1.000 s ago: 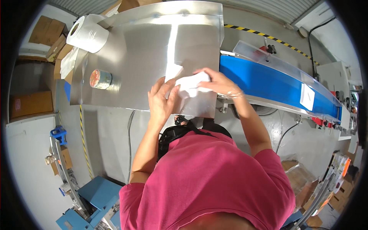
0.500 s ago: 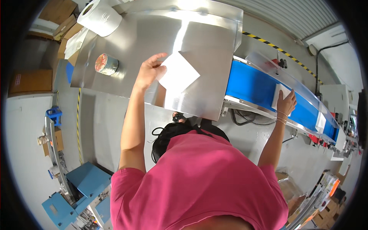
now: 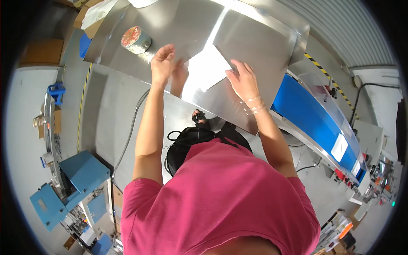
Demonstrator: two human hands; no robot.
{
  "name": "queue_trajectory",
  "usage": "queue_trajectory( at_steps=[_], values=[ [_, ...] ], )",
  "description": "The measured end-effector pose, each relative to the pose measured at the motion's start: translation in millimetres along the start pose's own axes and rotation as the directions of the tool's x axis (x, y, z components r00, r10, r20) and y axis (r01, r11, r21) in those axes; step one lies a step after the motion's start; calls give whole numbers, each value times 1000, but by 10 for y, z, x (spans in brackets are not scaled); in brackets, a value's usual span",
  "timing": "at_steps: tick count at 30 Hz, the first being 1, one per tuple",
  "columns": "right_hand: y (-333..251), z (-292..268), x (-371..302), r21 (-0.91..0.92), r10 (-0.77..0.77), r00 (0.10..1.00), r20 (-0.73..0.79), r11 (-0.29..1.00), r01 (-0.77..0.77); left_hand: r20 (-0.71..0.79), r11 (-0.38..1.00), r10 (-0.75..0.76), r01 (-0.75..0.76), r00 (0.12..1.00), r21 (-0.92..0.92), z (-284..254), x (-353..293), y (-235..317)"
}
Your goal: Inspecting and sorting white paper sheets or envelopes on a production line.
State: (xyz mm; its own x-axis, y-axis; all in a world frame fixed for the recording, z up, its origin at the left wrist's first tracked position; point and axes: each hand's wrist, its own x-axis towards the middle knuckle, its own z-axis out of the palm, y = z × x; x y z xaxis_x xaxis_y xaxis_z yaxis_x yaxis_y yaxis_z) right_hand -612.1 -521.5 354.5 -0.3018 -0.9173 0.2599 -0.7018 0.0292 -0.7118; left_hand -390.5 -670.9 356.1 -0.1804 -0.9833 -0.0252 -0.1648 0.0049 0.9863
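Note:
A flat white square piece (image 3: pixel 207 68), like a folded sheet or thin packet, lies on the shiny steel table (image 3: pixel 255 34). To its left, my left hand (image 3: pixel 163 63) hovers apart from it, fingers loosely curled and nothing visible in them. My right hand (image 3: pixel 244 80) is at the white piece's right corner, thumb and forefinger apart; whether the tips touch it I cannot tell. On the blue conveyor belt (image 3: pixel 299 108) to the right lies a white packet (image 3: pixel 339 147), with another white piece (image 3: pixel 356 168) farther along.
A short cylinder (image 3: pixel 136 40) with a red-speckled top stands at the table's left. A clear guard (image 3: pixel 325 102) runs along the belt's far side. Blue machine covers (image 3: pixel 85 176) stand at the lower left, and a black cable (image 3: pixel 131 127) hangs near my left arm.
My right hand has left the packet on the belt and moved left to the white piece on the table. My left hand has drawn away from that piece. The view has turned.

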Motion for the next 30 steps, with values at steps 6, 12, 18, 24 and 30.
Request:
queue_trajectory(
  at_steps=[6,12,18,24,30],
  values=[
    [-66,329,176,-245,49,998,47,969,-36,110,950,-309,311,945,-9,-259,-339,-10],
    [-106,325,191,-224,-61,998,-11,973,57,331,951,-297,310,896,14,-186,-406,-60],
    [-58,339,164,-265,-148,985,-87,957,120,425,963,-264,265,866,56,-153,-370,-154],
    [91,247,266,-34,-15,999,-43,999,13,472,927,-355,369,807,67,-206,-271,-162],
    [64,213,261,-118,-39,999,15,992,41,534,897,-395,439,748,49,-275,-193,-203]
  ],
)
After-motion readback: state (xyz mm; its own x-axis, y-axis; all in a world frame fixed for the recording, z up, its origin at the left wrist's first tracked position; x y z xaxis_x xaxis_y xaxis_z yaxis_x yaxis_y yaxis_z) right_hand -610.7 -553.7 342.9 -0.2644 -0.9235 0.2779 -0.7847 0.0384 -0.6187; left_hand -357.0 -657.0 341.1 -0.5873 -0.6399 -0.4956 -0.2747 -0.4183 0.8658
